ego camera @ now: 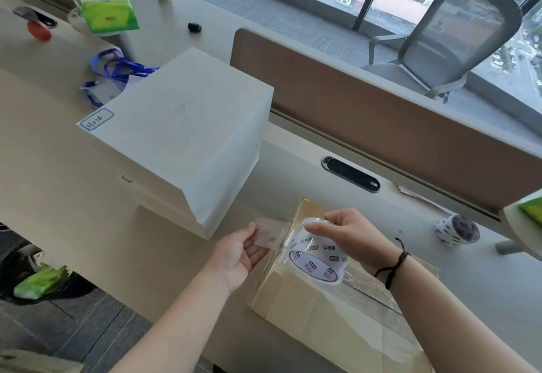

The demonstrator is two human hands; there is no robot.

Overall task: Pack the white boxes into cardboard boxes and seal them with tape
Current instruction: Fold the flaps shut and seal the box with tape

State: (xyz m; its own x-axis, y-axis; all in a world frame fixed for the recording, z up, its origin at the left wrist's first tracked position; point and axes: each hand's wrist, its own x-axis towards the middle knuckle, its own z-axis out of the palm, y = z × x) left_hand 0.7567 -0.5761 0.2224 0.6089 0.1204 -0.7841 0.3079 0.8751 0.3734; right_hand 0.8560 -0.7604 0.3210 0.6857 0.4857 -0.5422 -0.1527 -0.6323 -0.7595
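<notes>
Gripping a roll of clear packing tape (pixel 315 251) with printed core, the right hand (pixel 349 237) curls over it above the brown cardboard box (pixel 331 314) at the desk's near edge. Left hand (pixel 237 255), fingers mostly extended, pinches the glossy free tape end (pixel 265 233). Matte white box (pixel 181 132) stands just beside, toward the left.

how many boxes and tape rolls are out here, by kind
white boxes: 1
cardboard boxes: 1
tape rolls: 2, one held in the right hand, one standing on the desk
total: 4
</notes>
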